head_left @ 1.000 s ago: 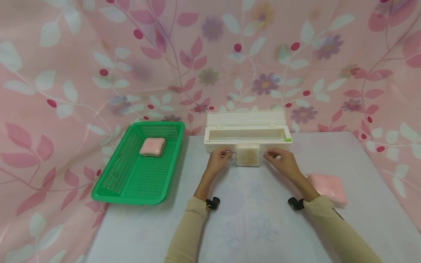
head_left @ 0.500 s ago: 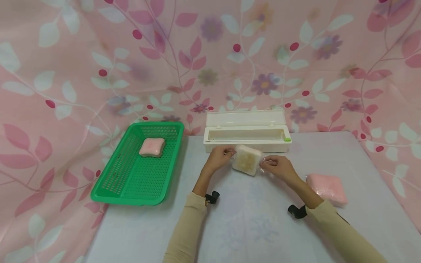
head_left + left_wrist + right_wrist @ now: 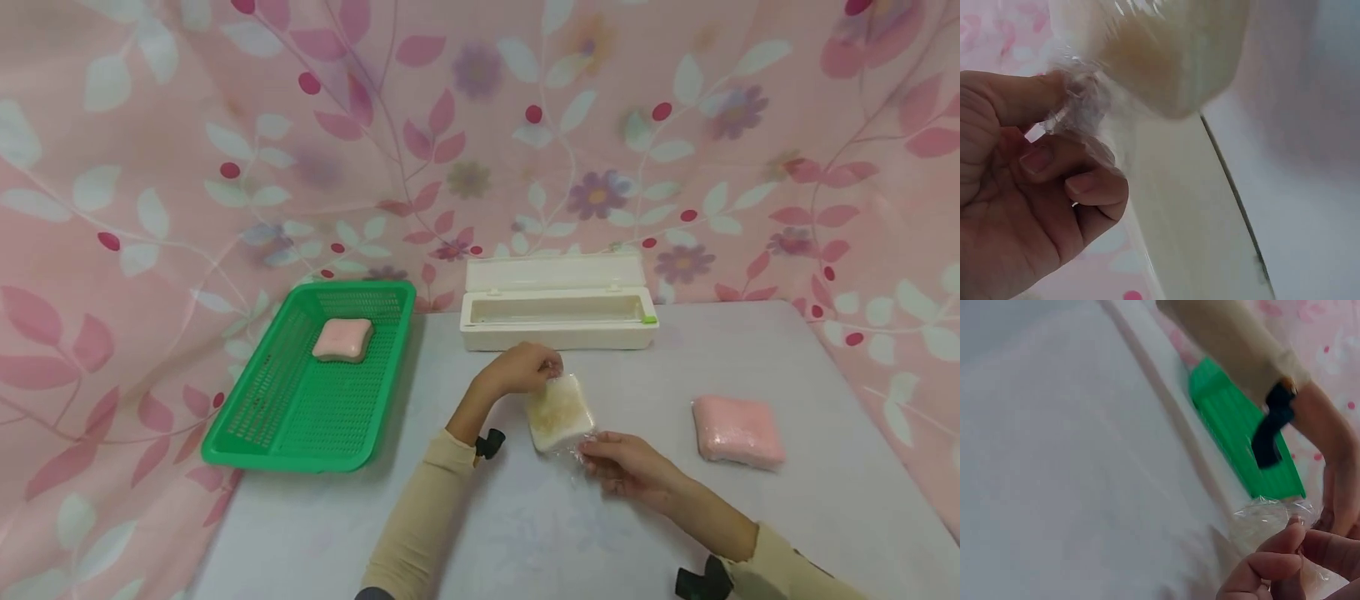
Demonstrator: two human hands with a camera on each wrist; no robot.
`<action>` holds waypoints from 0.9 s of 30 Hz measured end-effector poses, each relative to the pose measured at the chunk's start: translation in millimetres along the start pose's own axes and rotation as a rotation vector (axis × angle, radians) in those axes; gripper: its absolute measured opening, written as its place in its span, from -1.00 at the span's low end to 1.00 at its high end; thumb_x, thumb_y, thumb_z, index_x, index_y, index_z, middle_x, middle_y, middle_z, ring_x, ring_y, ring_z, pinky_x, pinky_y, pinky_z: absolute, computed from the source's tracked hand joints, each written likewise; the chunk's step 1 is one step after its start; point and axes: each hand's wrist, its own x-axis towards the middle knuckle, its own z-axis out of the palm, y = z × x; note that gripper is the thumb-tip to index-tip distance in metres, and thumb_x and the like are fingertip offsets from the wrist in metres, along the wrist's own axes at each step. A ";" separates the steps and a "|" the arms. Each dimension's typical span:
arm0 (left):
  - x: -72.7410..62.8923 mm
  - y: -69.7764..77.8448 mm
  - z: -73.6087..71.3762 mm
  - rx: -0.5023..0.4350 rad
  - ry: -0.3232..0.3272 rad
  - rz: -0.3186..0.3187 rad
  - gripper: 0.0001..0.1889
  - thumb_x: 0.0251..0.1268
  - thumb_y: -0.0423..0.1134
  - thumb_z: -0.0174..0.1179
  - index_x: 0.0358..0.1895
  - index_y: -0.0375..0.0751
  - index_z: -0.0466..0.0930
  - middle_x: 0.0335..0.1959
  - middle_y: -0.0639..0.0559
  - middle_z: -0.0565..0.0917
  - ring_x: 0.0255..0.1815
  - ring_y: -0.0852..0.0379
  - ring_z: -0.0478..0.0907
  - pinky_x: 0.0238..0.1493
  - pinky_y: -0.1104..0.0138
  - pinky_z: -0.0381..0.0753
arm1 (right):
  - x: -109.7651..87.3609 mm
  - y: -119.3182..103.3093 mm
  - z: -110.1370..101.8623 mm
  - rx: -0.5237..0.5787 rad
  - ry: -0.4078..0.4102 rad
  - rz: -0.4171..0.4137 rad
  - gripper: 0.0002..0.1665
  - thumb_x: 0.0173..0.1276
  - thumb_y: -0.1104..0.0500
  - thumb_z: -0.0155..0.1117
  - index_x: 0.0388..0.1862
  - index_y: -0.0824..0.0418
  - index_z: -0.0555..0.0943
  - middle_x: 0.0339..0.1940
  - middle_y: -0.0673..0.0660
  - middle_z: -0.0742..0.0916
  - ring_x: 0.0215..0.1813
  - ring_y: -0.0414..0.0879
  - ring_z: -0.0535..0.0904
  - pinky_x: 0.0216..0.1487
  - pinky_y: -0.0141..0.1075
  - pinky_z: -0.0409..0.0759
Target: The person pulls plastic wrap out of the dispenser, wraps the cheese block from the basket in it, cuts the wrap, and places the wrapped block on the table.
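Note:
A pale square block [image 3: 558, 412] with a brownish middle, wrapped in clear cling film, is held tilted between my hands in the head view. My left hand [image 3: 521, 369] is at its upper edge; the left wrist view shows thumb and curled fingers pinching a bunched end of the film [image 3: 1085, 103]. At the block's lower right corner, my right hand [image 3: 633, 468] pinches the opposite end. The right wrist view shows these fingers together on the crinkled film [image 3: 1260, 522]. Behind the hands stands a long white box [image 3: 558, 336] with its lid raised.
To the left, a green plastic basket [image 3: 322, 417] holds a pink pillow-shaped block [image 3: 342, 340]. A pink block in clear film [image 3: 738, 431] lies on the table at the right. A floral curtain [image 3: 480, 167] hangs behind the white-covered table [image 3: 525, 542].
The wrapped block has come away from the white box toward me and turned clockwise. My right hand has moved down and nearer, while the left has shifted slightly right and down.

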 end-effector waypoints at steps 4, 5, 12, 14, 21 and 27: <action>0.7 9.3 8.6 0.010 -0.057 0.005 -0.80 0.37 -0.41 0.08 -0.26 -0.11 0.70 -0.37 0.15 0.63 -0.37 0.25 0.45 -0.31 0.44 0.41 | -4.7 18.3 9.7 0.101 -0.091 0.036 -0.89 0.46 0.14 0.19 -0.15 0.16 0.53 -0.35 -0.04 0.68 -0.36 -0.29 0.52 -0.39 -0.45 0.42; 1.1 10.4 11.9 0.009 -0.069 0.003 -0.80 0.36 -0.41 0.08 -0.25 -0.11 0.70 -0.36 0.16 0.64 -0.37 0.25 0.45 -0.32 0.44 0.42 | -5.5 22.6 11.6 0.120 -0.100 0.040 -0.90 0.47 0.14 0.18 -0.15 0.15 0.53 -0.36 -0.05 0.68 -0.36 -0.30 0.51 -0.39 -0.46 0.42; 4.4 11.5 34.3 0.011 -0.078 0.002 -0.83 0.38 -0.36 0.12 -0.20 -0.07 0.70 -0.34 0.20 0.65 -0.37 0.29 0.48 -0.32 0.45 0.44 | -7.7 47.8 20.3 0.234 -0.190 0.080 -0.89 0.53 0.17 0.06 -0.18 0.12 0.54 -0.38 -0.10 0.71 -0.37 -0.38 0.51 -0.37 -0.52 0.39; 5.8 9.8 39.6 0.006 -0.054 0.007 -0.86 0.39 -0.32 0.14 -0.21 -0.05 0.70 -0.37 0.21 0.64 -0.39 0.29 0.48 -0.34 0.45 0.43 | -8.9 52.7 21.7 0.255 -0.207 0.087 -0.85 0.53 0.18 0.04 -0.18 0.12 0.57 -0.37 -0.11 0.71 -0.36 -0.39 0.53 -0.37 -0.53 0.39; 11.3 -2.1 54.8 0.017 0.023 -0.009 -0.92 0.40 -0.24 0.21 -0.20 -0.01 0.70 -0.34 0.24 0.65 -0.33 0.32 0.51 -0.26 0.43 0.45 | -14.9 62.0 26.2 0.199 -0.165 0.114 -0.88 0.49 0.14 0.13 -0.17 0.13 0.59 -0.35 -0.08 0.72 -0.38 -0.33 0.56 -0.38 -0.46 0.42; 6.3 -5.7 55.9 0.025 0.074 -0.051 -0.74 0.44 -0.11 0.17 0.12 0.09 0.65 -0.05 0.21 0.66 -0.06 0.28 0.55 -0.04 0.35 0.50 | -23.0 57.6 28.8 0.006 -0.032 0.070 -0.72 0.39 0.05 0.29 -0.10 0.23 0.59 -0.23 0.04 0.77 -0.48 -0.31 0.49 -0.50 -0.45 0.33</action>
